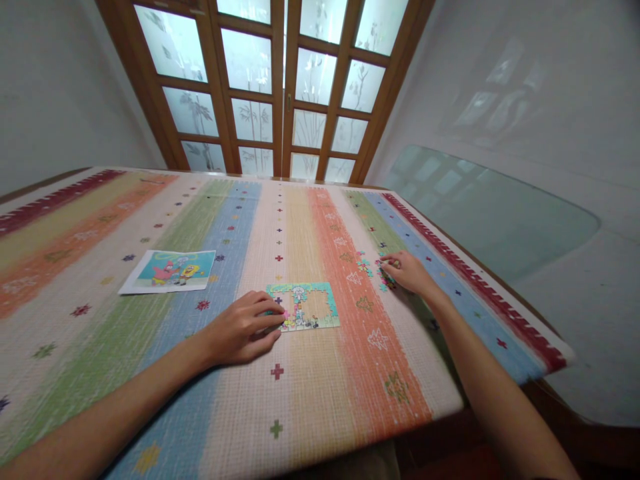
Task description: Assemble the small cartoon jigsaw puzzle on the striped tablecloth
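A small, partly assembled jigsaw puzzle (305,305) lies in the middle of the table on a striped cloth (310,400). My left hand (243,330) rests flat on the cloth with its fingertips on the puzzle's left edge. My right hand (406,272) reaches to the right of the puzzle and lies over a scatter of loose puzzle pieces (367,267), fingers curled down onto them. Whether a piece is held under those fingers is hidden.
A printed reference picture (170,271) lies on the left part of the cloth. Wooden glazed doors (280,87) stand beyond the far table edge. The table's right edge (500,287) runs close to a wall.
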`<state>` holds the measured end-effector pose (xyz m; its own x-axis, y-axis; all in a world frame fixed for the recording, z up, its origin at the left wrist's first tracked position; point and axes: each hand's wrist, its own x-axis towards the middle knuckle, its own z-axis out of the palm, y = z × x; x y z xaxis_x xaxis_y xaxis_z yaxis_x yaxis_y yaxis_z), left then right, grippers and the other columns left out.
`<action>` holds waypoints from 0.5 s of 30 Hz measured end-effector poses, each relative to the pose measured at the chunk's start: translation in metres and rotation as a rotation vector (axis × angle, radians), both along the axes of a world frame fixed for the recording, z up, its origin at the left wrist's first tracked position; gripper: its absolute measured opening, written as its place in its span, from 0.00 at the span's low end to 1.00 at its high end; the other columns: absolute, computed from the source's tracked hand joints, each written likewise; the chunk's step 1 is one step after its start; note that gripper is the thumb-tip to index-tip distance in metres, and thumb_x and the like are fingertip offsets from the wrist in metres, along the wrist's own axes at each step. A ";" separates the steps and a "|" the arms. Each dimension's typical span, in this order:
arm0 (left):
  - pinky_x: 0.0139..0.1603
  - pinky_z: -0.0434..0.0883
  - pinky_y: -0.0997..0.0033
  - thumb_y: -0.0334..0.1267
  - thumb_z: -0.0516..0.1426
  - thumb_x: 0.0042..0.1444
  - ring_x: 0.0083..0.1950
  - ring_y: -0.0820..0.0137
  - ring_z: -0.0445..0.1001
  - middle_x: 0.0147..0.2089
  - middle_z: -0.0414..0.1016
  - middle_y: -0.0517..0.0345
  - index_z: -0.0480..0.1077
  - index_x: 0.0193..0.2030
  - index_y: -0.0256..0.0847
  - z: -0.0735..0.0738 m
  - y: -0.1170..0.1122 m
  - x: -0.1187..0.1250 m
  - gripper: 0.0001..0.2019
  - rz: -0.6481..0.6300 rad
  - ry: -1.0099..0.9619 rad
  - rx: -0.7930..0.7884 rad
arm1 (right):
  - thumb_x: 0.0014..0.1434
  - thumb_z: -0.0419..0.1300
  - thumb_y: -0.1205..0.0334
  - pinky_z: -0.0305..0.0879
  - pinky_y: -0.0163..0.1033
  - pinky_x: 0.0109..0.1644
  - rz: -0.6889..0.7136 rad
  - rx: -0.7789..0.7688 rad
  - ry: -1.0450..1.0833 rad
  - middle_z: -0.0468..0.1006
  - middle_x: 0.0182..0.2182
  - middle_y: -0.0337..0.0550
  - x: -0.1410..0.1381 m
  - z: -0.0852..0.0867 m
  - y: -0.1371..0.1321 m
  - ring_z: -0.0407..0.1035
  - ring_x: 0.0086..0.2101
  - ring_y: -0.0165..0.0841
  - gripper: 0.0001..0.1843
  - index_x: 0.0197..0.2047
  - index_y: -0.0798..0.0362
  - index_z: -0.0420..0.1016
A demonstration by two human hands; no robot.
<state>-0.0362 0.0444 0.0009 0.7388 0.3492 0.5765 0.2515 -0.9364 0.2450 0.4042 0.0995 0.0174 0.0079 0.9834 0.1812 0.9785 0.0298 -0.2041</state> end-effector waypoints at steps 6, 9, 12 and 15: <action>0.50 0.76 0.56 0.34 0.56 0.67 0.47 0.61 0.76 0.48 0.82 0.50 0.77 0.51 0.41 0.000 0.000 0.000 0.10 0.004 0.021 -0.009 | 0.64 0.59 0.61 0.68 0.41 0.49 0.104 -0.040 -0.008 0.81 0.40 0.51 -0.007 0.002 0.010 0.74 0.39 0.40 0.17 0.51 0.53 0.84; 0.49 0.76 0.56 0.33 0.56 0.67 0.47 0.61 0.76 0.48 0.82 0.50 0.77 0.51 0.41 0.000 0.001 0.000 0.10 0.004 0.024 -0.011 | 0.64 0.58 0.62 0.68 0.42 0.50 0.138 -0.027 -0.008 0.81 0.40 0.51 -0.011 0.002 0.019 0.74 0.40 0.41 0.18 0.53 0.52 0.84; 0.49 0.76 0.56 0.33 0.56 0.67 0.47 0.61 0.76 0.48 0.82 0.49 0.77 0.51 0.40 0.000 0.001 0.000 0.10 0.000 0.024 -0.009 | 0.63 0.57 0.64 0.68 0.43 0.50 0.157 -0.015 -0.024 0.82 0.39 0.50 -0.018 0.000 0.030 0.74 0.41 0.42 0.20 0.55 0.51 0.83; 0.50 0.76 0.55 0.33 0.56 0.67 0.47 0.61 0.77 0.48 0.82 0.49 0.77 0.51 0.40 0.000 0.001 -0.001 0.10 0.005 0.034 -0.013 | 0.65 0.56 0.64 0.67 0.43 0.51 0.187 -0.043 -0.060 0.82 0.38 0.50 -0.023 0.000 0.038 0.74 0.43 0.42 0.20 0.55 0.50 0.83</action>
